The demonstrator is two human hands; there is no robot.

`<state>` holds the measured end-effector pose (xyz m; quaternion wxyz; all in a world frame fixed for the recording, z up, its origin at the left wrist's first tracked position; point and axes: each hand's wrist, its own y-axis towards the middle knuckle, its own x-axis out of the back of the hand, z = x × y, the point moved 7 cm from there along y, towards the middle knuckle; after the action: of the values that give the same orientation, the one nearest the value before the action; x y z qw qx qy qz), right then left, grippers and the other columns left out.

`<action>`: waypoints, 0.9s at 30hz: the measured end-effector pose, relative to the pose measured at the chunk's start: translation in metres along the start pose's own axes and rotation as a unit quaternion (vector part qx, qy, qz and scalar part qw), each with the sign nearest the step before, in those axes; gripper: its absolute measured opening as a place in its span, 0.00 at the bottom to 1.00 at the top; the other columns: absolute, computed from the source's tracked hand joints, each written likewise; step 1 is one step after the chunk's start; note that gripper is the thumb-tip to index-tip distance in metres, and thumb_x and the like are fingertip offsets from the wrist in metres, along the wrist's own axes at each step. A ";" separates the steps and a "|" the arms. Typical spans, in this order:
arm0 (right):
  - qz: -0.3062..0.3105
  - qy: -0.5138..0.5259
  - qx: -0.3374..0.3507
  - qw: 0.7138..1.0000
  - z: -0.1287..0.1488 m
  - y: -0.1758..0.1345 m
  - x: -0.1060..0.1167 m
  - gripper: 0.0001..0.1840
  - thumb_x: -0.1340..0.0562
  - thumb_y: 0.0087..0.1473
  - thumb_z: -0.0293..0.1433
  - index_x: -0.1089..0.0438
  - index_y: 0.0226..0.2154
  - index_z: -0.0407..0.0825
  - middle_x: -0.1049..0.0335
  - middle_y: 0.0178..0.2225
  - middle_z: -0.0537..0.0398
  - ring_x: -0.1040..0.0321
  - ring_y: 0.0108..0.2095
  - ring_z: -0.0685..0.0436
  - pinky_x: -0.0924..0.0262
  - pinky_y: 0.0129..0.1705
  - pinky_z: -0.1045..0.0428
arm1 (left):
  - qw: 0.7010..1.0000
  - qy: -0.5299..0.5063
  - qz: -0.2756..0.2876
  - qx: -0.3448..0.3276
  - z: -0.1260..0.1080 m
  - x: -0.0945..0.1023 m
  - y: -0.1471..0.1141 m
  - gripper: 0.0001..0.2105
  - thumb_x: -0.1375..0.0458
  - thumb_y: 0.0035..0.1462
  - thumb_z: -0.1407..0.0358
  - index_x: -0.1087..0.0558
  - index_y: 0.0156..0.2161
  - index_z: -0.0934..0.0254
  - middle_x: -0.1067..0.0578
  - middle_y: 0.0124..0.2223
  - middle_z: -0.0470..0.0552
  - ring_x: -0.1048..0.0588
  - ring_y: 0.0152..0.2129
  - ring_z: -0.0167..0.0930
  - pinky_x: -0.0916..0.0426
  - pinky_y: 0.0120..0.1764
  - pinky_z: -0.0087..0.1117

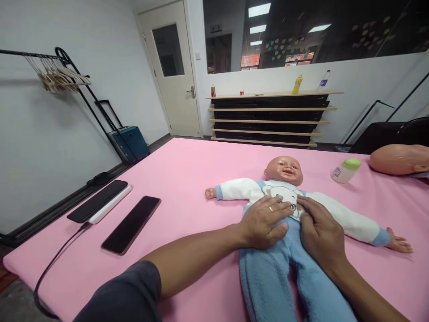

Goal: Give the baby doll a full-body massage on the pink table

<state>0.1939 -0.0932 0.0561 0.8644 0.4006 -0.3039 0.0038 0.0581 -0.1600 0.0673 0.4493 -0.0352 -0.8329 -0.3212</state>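
Observation:
A baby doll [284, 170] lies on its back on the pink-covered table [187, 174], arms spread out to both sides. It wears a white top [234, 190] with blue cuffs and a bear face on the chest, and fuzzy blue trousers [268, 273]. My left hand [264, 223], with a ring on one finger, rests flat across the doll's belly, fingers stretched over the bear print. On the other side of the belly, my right hand [323, 235] has bent fingers and its thumb close together at the top's lower edge, seemingly pinching the cloth. The fingertips are partly hidden.
Two dark phones lie at the left, one phone [130, 226] alone, the other beside a white power bank [110, 203] with a cable [56, 250]. A green-capped bottle [346, 171] and a second doll's head [398, 158] are at the right. Behind stands a shelf [268, 108].

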 end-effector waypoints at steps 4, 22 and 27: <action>-0.025 -0.002 0.025 0.999 0.013 0.001 0.006 0.16 0.44 0.55 0.29 0.27 0.44 0.49 0.28 0.48 0.48 0.32 0.50 0.39 0.39 0.57 0.39 | 0.996 -0.013 0.007 0.086 0.014 -0.004 0.003 0.22 0.53 0.63 0.59 0.37 0.62 0.55 0.42 0.67 0.48 0.51 0.66 0.35 0.56 0.65 0.47; 0.168 -0.020 0.084 0.982 0.033 0.005 -0.018 0.24 0.47 0.61 0.32 0.38 0.60 0.49 0.41 0.62 0.48 0.47 0.64 0.39 0.52 0.65 0.36 | 0.990 0.011 -0.058 0.125 0.025 -0.003 -0.006 0.26 0.55 0.65 0.62 0.47 0.67 0.65 0.49 0.69 0.55 0.55 0.67 0.35 0.58 0.66 0.47; 0.164 -0.057 0.040 0.984 0.022 0.003 -0.020 0.26 0.48 0.61 0.33 0.41 0.61 0.46 0.45 0.64 0.46 0.51 0.65 0.39 0.54 0.66 0.36 | 0.997 0.020 -0.046 0.060 0.013 0.002 -0.006 0.27 0.54 0.63 0.63 0.46 0.66 0.65 0.48 0.69 0.54 0.55 0.67 0.36 0.59 0.66 0.47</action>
<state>0.1651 -0.1017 0.0585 0.8165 0.3794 -0.4136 0.1354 0.0457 -0.1575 0.0606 0.4516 0.0363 -0.8425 -0.2915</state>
